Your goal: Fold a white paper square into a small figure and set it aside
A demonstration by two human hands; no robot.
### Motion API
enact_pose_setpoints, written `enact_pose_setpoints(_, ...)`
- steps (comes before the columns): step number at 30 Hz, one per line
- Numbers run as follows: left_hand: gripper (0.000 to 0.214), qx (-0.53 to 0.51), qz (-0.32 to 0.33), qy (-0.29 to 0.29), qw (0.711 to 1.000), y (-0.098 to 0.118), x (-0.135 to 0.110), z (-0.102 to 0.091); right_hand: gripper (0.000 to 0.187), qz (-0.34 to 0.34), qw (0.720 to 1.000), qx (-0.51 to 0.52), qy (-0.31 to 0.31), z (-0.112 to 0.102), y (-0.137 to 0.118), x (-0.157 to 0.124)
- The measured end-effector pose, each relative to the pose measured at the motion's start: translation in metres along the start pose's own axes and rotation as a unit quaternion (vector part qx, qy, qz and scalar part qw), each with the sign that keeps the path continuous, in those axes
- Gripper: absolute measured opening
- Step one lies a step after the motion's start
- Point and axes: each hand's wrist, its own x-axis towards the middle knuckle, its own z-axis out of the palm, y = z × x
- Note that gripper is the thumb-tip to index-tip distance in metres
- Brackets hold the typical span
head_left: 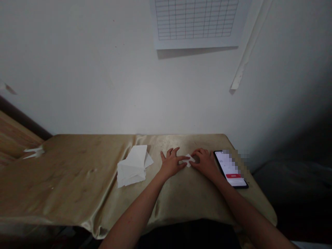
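A small folded white paper (189, 160) lies on the tan satin tablecloth (77, 180) between both hands. My left hand (172, 162) rests flat on the cloth with fingers spread, its index finger on the paper's left edge. My right hand (204, 161) has its fingers curled down onto the paper's right side, pressing it against the table. Most of the paper is hidden under the fingers.
A stack of white paper sheets (132, 166) lies left of my left hand. A phone (230, 168) with a lit screen lies right of my right hand. A scrap of white paper (35, 152) sits at the far left. The wall carries a grid chart (195, 20).
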Motion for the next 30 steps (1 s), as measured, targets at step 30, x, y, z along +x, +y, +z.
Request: enact_pose_setpoints(30,0.035,-0.006,-0.002,-0.006,1.000,0.001,-0.001,-0.002,0.026,-0.055,0.998,-0.019,0.026,-0.010,-0.005,-0.006)
